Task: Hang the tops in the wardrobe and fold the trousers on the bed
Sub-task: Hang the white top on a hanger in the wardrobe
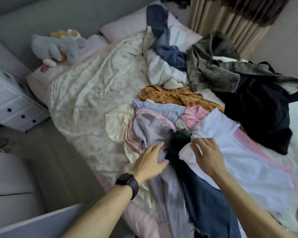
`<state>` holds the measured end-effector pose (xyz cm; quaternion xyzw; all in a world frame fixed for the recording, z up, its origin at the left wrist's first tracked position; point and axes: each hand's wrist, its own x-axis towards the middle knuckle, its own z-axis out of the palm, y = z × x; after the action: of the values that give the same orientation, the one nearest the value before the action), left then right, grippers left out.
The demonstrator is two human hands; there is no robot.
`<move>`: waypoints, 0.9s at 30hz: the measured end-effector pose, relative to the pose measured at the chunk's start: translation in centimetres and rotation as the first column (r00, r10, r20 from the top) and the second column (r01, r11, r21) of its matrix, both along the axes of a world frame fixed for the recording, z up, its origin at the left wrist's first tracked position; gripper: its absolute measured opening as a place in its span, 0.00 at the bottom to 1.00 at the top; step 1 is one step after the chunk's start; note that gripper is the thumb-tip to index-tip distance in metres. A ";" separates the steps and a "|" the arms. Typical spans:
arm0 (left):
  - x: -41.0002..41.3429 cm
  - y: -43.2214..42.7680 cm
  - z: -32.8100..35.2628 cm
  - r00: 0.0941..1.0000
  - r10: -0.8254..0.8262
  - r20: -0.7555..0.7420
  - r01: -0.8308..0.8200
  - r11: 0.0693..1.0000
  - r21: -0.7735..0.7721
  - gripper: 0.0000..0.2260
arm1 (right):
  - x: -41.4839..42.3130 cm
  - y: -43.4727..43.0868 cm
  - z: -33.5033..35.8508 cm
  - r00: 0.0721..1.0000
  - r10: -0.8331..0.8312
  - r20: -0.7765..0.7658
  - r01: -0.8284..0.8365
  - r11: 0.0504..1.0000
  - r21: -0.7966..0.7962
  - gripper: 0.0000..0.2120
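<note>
1. The left hand (150,160) is laid flat on the grey garment (153,131), fingers straight and slightly spread. A black watch (127,183) is worn on the wrist.
2. The right hand (205,153) is curled on the near edge of the white top (248,165), and that edge is pinched between thumb and fingers.
3. Dark blue trousers (205,203) are seen between the two hands, partly covered by the white top, on the near part of the bed (93,93).
4. The clothes are heaped on the bed's right half.
5. Just behind the hands, a blue striped shirt (158,107), a pink shirt (194,114) and a yellow checked shirt (175,96) are crumpled together, touching.
6. Further back, a black garment (256,114) and an olive mottled garment (213,71) are piled.
7. A plush toy (58,47) is placed at the far left corner, and a white drawer unit (7,100) stands beside the bed.
</note>
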<state>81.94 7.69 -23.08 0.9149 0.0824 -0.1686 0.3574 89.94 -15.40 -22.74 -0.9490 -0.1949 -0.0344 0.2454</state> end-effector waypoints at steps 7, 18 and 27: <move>-2.4 -0.9 14.2 0.994 0.040 0.106 0.003 0.926 -0.378 0.20 | -4.8 3.5 13.5 0.961 0.095 0.258 -0.153 0.965 0.215 0.03; -23.0 9.1 24.3 0.850 0.451 0.272 -0.294 0.835 -0.466 0.25 | -18.7 15.6 23.8 0.875 0.341 0.343 -0.444 0.847 0.291 0.06; -41.0 15.8 28.3 0.515 0.738 0.436 -0.686 0.659 -0.307 0.02 | -30.6 26.9 28.2 0.625 0.691 0.364 -0.781 0.562 0.274 0.06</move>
<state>40.97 23.52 5.23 0.7903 0.3409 0.2462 0.4457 59.39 11.51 5.44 -0.6959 -0.5884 -0.0701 0.4058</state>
